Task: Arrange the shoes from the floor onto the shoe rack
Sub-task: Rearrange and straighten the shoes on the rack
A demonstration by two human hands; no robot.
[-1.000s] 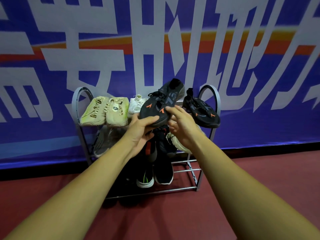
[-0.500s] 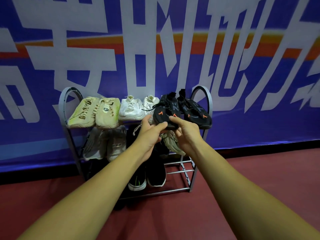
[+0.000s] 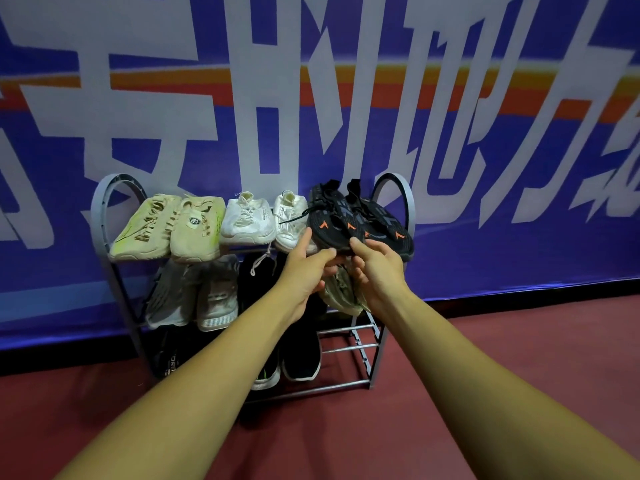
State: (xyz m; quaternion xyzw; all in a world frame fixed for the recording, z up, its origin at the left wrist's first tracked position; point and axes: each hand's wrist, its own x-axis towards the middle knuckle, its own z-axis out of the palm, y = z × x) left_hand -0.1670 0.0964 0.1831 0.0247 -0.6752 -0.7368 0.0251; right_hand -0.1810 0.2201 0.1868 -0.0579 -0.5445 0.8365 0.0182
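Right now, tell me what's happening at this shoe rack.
A person has the left hand and right hand at the toe of a black shoe, which sits on the top shelf of the shoe rack beside its mate at the right end. Whether they grip it is unclear. A beige pair and a white pair fill the rest of that shelf; more shoes sit below.
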